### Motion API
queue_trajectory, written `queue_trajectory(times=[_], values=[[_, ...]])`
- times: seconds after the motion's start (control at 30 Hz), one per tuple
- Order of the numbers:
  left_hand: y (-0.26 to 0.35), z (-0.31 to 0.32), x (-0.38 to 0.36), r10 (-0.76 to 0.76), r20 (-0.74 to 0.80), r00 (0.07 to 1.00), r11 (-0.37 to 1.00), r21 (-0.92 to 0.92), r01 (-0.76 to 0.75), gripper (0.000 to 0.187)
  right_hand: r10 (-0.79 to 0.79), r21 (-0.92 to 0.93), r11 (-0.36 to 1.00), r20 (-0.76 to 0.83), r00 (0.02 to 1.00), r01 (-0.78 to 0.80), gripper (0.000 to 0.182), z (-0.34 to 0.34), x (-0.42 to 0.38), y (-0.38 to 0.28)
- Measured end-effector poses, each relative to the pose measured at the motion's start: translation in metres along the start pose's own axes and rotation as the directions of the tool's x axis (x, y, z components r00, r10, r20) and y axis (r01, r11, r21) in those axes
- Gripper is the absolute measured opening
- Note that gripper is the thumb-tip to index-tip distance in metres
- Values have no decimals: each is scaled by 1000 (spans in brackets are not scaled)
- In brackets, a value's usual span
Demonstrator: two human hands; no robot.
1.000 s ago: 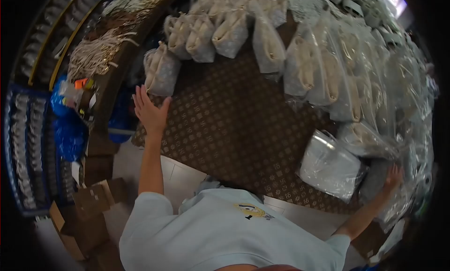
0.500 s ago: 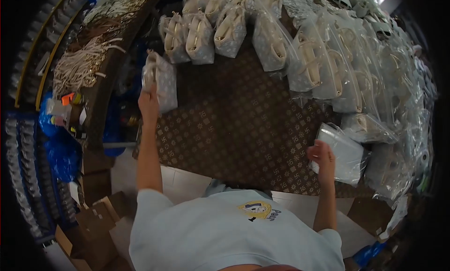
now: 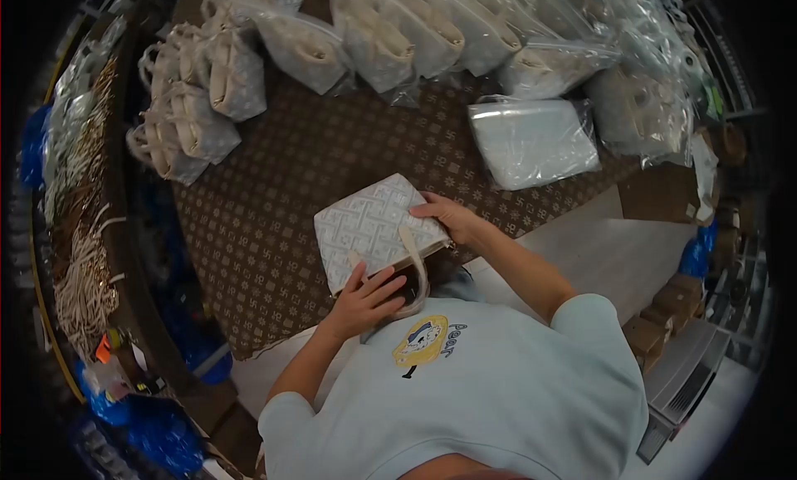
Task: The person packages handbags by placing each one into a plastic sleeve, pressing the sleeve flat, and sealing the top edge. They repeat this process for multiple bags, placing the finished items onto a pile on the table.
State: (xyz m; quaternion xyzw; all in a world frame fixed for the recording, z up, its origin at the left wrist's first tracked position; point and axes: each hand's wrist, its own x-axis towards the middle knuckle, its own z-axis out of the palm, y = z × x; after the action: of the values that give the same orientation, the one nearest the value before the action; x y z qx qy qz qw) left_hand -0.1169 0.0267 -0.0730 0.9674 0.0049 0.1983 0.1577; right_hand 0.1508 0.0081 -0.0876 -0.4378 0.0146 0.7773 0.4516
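— Where was the handbag [image 3: 375,228]?

— It lay flat on the desk [image 3: 274,198], between both hands, close to the person's chest. The left hand [image 3: 363,302] gripped its near edge by the beige handle [image 3: 413,268]. The right hand [image 3: 452,219] held its right side, fingers closed on it.

— And around them?

— Beyond the right hand lay a clear-wrapped bag [image 3: 531,141]. Further from both hands stood rows of packed bags [image 3: 390,32].

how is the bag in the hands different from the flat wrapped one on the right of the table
The patterned handbag is unwrapped; the wrapped bag is sealed in clear plastic. The handbag is held by the left hand and right hand; the wrapped bag lies untouched. The handbag shows a beige handle; the wrapped one shows none. Both are pale.
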Motion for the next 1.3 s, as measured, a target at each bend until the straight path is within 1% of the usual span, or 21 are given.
queue_trajectory(times=[0.07, 0.1, 0.13, 0.2, 0.23, 0.27, 0.3, 0.37, 0.43, 0.47, 0.5, 0.57, 0.6, 0.67, 0.7, 0.77, 0.87, 0.93, 1.1, 1.17, 1.3], values=[[14, 1, -3, -256, 58, 965, 954, -145, 262, 34, -217, -54, 976, -82, 973, 213, 65, -16, -9, 18], [9, 3, -6, -307, -28, 951, 934, -199, 295, 59, -296, -94, 953, -88, 951, 288, 70, -24, -14, 23], [2, 2, -1, -291, -16, 957, 936, -212, 281, 59, -302, -81, 952, -107, 947, 295, 70, -31, -17, 26], [-17, 6, 24, -667, -135, 732, 738, -251, 626, 73, -468, -367, 837, -94, 879, 407, 66, -42, -21, 31], [-27, 11, 37, -665, -127, 736, 739, -253, 624, 73, -468, -362, 839, -101, 878, 406, 66, -45, -28, 29], [-40, 17, 50, -715, -53, 697, 695, -161, 701, 77, -598, -728, 590, -101, 795, 351, 66, -45, -35, 21], [-50, 21, 61, -764, 11, 645, 643, -62, 763, 82, -705, -953, 236, -34, 708, 189, 65, -47, -39, 13], [-59, 27, 74, -774, 2, 633, 631, -83, 771, 83, -912, -979, -204, 190, 362, 0, 61, -60, -31, -10], [-57, 28, 75, -790, -16, 613, 611, -93, 786, 84, -952, -863, -293, 222, 212, -411, 48, -81, -19, -35], [-55, 29, 75, -798, -9, 602, 600, -104, 794, 83, -954, -777, -301, 253, 164, -553, 40, -100, -13, -43], [-56, 29, 75, -806, -4, 592, 589, -114, 800, 81, -951, -783, -310, 266, 160, -540, 40, -111, -13, -49], [-56, 32, 72, -809, -47, 586, 585, -155, 796, 79, -910, -912, -199, 35, 414, -359, 25, -131, -16, -58], [-52, 34, 69, -807, -67, 587, 587, -202, 784, 78, -903, -912, -210, 42, 428, -353, 25, -127, -23, -60], [-51, 33, 72, -816, -74, 573, 575, -206, 792, 76, -958, -983, 6, -59, 282, -183, 20, -112, -39, -71], [-51, 32, 72, -818, -78, 570, 573, -209, 793, 75, -956, -984, -7, -46, 290, -180, 20, -114, -40, -75], [-49, 31, 71, -825, -82, 559, 562, -222, 797, 74, -895, -977, 203, -212, 393, -65, 24, -119, -40, -85], [-49, 30, 69, -816, -94, 571, 575, -241, 782, 73, -911, -973, 228, -204, 358, 27, 26, -118, -37, -87], [-52, 31, 70, -812, -100, 575, 579, -262, 772, 72, -919, -986, 144, -163, 358, -79, 22, -119, -37, -85], [-52, 32, 67, -814, -94, 573, 571, -309, 760, 73, -951, -988, 143, -153, 269, -56, 20, -113, -44, -88], [-53, 33, 67, -808, -101, 581, 579, -318, 751, 74, -862, -870, 441, -340, 376, 222, 21, -113, -49, -96], [-56, 36, 65, -822, -45, 568, 552, -311, 774, 78, -911, -804, 402, -305, 276, 438, 20, -89, -53, -109]])
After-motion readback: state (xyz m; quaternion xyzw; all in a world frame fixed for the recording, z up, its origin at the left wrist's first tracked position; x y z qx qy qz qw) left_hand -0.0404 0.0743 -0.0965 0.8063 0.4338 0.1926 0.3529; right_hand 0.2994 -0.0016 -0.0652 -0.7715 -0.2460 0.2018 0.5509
